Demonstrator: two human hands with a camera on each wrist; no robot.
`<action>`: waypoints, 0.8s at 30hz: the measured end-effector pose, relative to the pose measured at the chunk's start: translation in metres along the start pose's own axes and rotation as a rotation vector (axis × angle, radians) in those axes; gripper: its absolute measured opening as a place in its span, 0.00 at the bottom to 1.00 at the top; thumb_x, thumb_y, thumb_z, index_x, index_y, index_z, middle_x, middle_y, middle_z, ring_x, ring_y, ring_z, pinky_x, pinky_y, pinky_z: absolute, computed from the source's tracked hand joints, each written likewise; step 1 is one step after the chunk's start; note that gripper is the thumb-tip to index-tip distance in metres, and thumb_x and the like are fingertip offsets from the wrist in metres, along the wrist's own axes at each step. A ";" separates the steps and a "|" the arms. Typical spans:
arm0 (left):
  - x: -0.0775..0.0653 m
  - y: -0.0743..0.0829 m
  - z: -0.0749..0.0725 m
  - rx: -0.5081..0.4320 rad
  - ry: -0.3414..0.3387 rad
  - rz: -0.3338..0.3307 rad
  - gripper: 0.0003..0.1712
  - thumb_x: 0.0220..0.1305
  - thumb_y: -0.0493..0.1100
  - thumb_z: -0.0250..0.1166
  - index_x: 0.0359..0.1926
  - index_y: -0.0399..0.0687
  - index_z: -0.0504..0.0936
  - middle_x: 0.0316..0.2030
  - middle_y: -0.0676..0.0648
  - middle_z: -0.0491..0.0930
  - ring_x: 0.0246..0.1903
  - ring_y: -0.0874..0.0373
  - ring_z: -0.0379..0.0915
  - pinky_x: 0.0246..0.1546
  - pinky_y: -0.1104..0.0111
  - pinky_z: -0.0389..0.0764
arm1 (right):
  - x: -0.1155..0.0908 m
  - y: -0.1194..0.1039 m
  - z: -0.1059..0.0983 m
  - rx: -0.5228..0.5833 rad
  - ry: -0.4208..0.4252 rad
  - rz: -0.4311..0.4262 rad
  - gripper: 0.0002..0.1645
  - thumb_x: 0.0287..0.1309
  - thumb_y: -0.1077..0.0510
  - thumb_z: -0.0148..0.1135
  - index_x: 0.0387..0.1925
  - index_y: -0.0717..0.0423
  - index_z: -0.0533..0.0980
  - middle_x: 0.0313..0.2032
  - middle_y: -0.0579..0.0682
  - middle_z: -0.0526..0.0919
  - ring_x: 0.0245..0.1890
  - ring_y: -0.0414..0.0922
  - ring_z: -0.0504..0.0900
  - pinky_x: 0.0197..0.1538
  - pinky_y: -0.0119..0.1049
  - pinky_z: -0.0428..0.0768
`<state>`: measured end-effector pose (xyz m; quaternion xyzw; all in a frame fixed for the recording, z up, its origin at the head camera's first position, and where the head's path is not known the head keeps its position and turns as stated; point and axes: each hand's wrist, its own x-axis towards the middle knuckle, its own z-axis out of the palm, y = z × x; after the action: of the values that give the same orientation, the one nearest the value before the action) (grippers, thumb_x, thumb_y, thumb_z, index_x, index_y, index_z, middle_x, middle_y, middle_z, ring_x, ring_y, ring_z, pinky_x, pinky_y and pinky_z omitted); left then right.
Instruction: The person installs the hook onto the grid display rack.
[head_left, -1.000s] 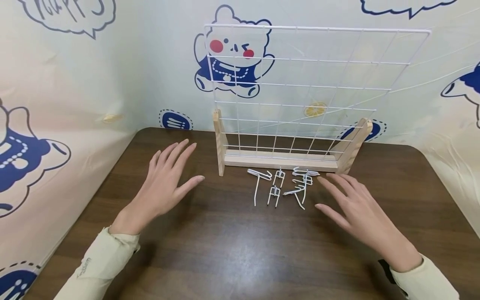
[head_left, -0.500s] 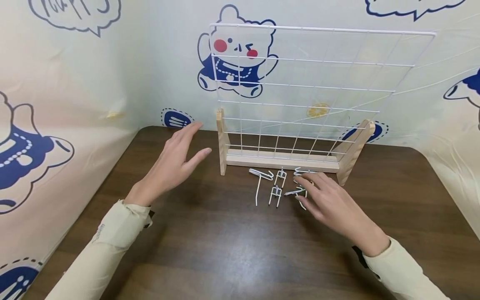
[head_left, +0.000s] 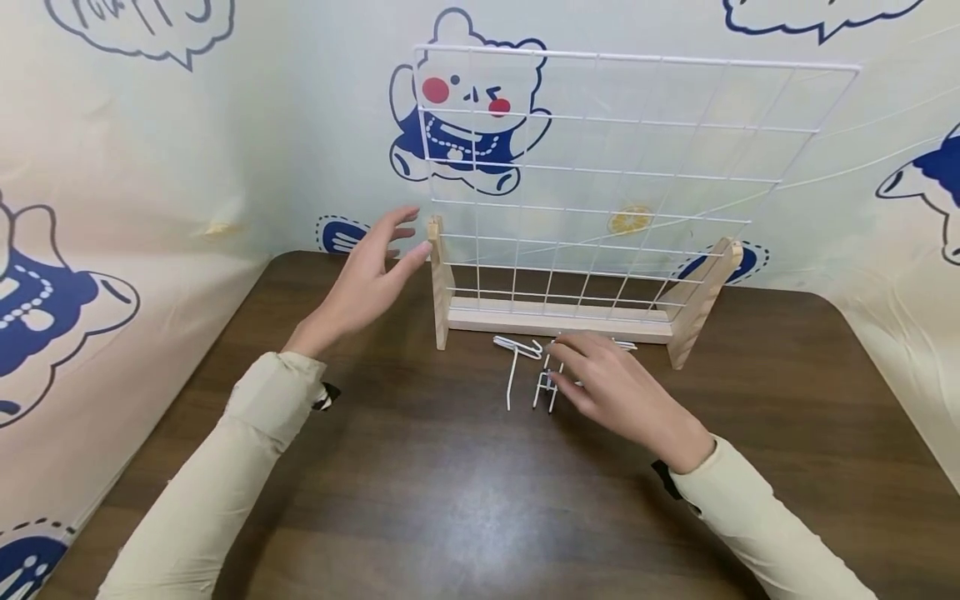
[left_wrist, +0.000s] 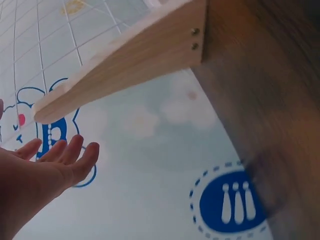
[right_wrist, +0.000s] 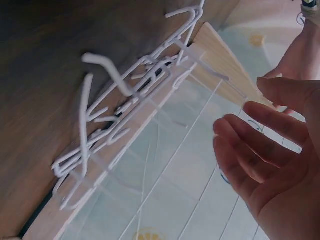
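My left hand (head_left: 363, 287) is raised beside the left wooden leg (head_left: 440, 300) of a white wire grid rack. Its thumb tip overlaps the top of that leg in the head view, while the left wrist view has the loosely bent fingers (left_wrist: 82, 155) below the leg's tip with nothing in them. Over the white metal hooks hangs my right hand (head_left: 618, 387), hiding some of them. Its fingers (right_wrist: 240, 135) are relaxed and hold nothing in the right wrist view, apart from the hooks (right_wrist: 125, 87). A single hook (head_left: 516, 348) lies left of it, near a two-pronged hook (head_left: 538, 392).
The rack's pale wooden base bar (head_left: 555, 321) stands behind the hooks, with the right leg (head_left: 697, 312) at its other end. All of it rests on a dark brown table (head_left: 420, 467). A printed cloth (head_left: 330, 100) with cartoon bears hangs around the back and sides.
My right hand has moved left across the hooks, from their right side to over the middle ones. My left hand has moved up and right to the rack's left leg.
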<state>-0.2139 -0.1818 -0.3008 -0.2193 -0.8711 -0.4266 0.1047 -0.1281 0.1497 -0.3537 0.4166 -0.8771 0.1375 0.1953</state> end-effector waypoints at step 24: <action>0.018 0.029 0.031 -0.377 0.122 0.010 0.19 0.78 0.38 0.46 0.59 0.31 0.74 0.50 0.32 0.79 0.54 0.36 0.74 0.61 0.47 0.70 | 0.036 -0.033 0.062 -0.156 -0.196 0.005 0.08 0.57 0.59 0.67 0.25 0.53 0.76 0.24 0.50 0.78 0.27 0.49 0.81 0.29 0.44 0.76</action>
<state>-0.2159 -0.1360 -0.2929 -0.2133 -0.7668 -0.5941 0.1164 -0.1372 0.0803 -0.3898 0.4096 -0.9010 0.0282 0.1401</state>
